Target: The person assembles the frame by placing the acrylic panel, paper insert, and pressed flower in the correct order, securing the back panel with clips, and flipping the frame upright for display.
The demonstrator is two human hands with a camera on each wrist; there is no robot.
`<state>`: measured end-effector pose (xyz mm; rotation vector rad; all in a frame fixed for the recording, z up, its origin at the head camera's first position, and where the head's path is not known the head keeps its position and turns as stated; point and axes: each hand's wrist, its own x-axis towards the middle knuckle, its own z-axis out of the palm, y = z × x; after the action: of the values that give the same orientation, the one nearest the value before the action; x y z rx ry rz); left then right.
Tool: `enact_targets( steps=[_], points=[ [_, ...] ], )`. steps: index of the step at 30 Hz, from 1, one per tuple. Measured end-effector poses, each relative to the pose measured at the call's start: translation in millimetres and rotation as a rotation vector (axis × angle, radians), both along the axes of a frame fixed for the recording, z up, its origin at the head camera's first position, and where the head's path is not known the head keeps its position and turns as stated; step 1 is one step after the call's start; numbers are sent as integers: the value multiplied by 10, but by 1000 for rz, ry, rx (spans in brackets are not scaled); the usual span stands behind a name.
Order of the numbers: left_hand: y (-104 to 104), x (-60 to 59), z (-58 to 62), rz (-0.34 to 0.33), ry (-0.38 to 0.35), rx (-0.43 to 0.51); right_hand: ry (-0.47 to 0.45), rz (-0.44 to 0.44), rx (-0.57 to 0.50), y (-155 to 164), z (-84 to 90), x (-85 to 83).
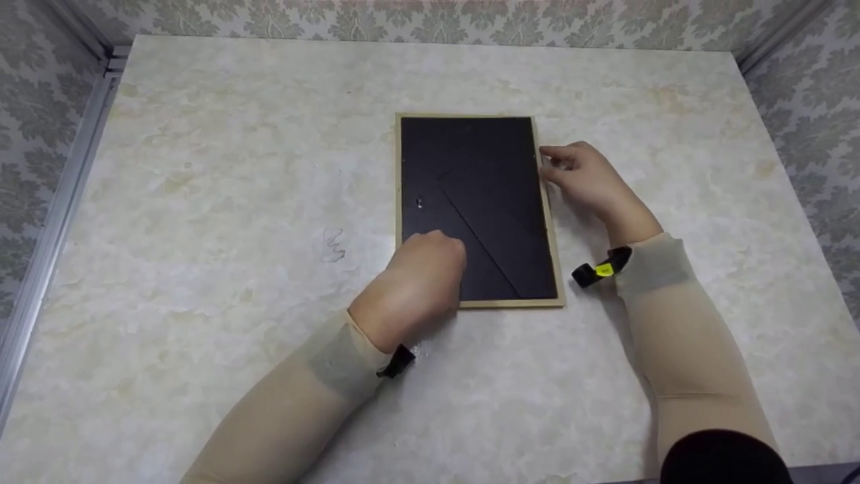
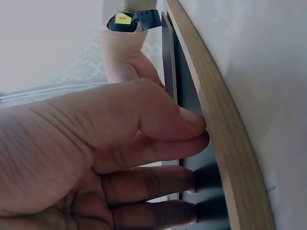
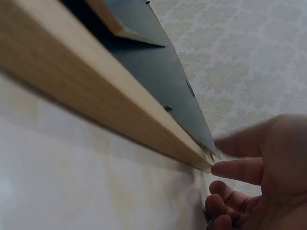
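A picture frame (image 1: 558, 269) with a light wooden border lies back up on the table. Its black backing (image 1: 484, 168) bears a stand flap, hung slightly raised in the right wrist view. My left hand (image 1: 420, 269) is bent over the lower left part. In the left wrist view its thumb (image 2: 189, 122) and index finger meet in a pinch at the border's inner side, hiding what is between them. The other fingers reach down to the backing. Along the right border, my right hand (image 1: 591, 178) touches the wood with extended fingertips (image 3: 220, 168).
A small clear piece with a jagged outline (image 1: 334, 245) lies on the table (image 1: 222, 168), left of the frame. Something small and shiny (image 1: 420, 349) is beside the left wrist. Patterned walls stand behind and at both sides, with a metal rail (image 1: 57, 235) on the left.
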<state>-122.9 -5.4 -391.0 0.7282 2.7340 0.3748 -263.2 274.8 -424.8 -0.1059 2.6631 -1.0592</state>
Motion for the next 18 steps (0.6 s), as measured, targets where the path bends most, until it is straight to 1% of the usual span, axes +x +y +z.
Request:
enact_targets(
  steps=[3, 6, 8, 10, 11, 13, 15, 16, 18],
  points=[
    [-8, -2, 21, -18, 7, 14, 8, -31, -36, 0, -6, -1],
    [-102, -19, 32, -21, -17, 66, 27, -49, -52, -27, -39, 0],
    [-207, -89, 33, 4, -51, 100, 43, -58, -59, -28, -71, -4],
    [-356, -186, 19, 50, -68, 96, 71, -66, -50, -30, -102, -13],
    [-438, -235, 6, 74, -83, 89, 84, -69, -50, -33, -115, -19],
    [-588, -312, -30, 114, -137, 38, 93, -75, -61, -44, -129, -26],
    [-703, -353, -91, 113, -186, -24, 73, -82, -97, -56, -132, -23],
    [-739, -361, -116, 107, -221, -36, 51, -86, -128, -60, -128, -18],
    [-759, -372, -160, 92, -256, -61, -3, -108, -206, -63, -112, -5]
  ],
)
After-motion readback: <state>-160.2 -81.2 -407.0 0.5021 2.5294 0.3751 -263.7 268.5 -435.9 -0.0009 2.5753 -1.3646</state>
